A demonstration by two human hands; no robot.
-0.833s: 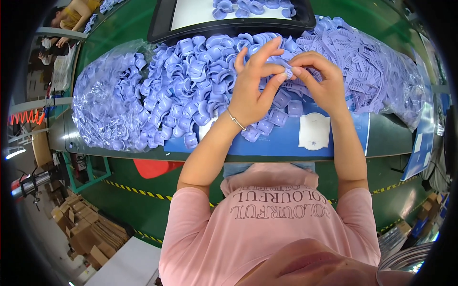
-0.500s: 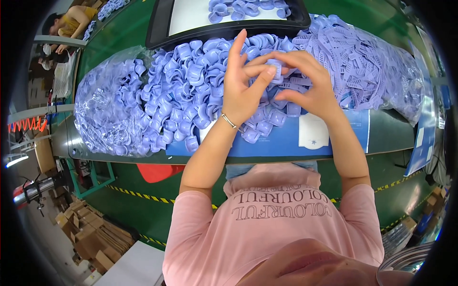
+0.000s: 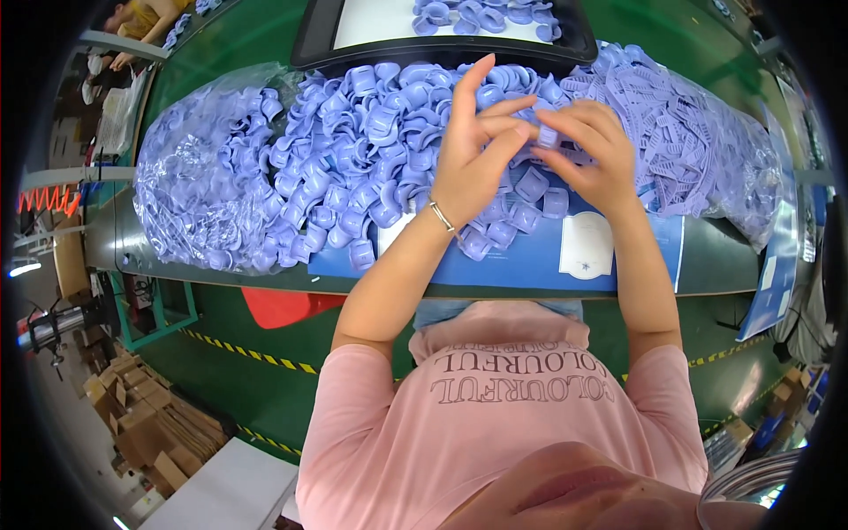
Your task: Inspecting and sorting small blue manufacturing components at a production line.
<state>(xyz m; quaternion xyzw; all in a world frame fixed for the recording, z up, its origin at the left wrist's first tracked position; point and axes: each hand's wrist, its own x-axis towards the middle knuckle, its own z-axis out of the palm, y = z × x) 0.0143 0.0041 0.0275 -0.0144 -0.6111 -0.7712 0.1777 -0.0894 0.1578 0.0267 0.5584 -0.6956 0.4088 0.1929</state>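
Observation:
A small lavender plastic piece [image 3: 548, 137] sits between my two hands above the table. My left hand [image 3: 474, 157] pinches its left side between thumb and fingers, with the index finger sticking up and a bracelet at the wrist. From the other side my right hand [image 3: 602, 157] grips it with thumb and bent fingers, which partly cover it. Below the hands lie several loose curved lavender pieces [image 3: 500, 231]. A large heap of similar curved pieces [image 3: 382, 126] spreads to the left. To the right is a heap of flat slotted lavender strips [image 3: 676, 132].
A black-rimmed tray [image 3: 446, 55] with curved pieces on a white base stands at the back. Clear plastic bags [image 3: 190, 199] [image 3: 751, 177] lie at both ends of the heaps. Blue printed sheets [image 3: 530, 265] cover the front of the table. Another person [image 3: 146, 22] works far left.
Both hands have shifted slightly right in the picture, as have the tray and the nearby heap. The fingers have closed nearer together around the small piece.

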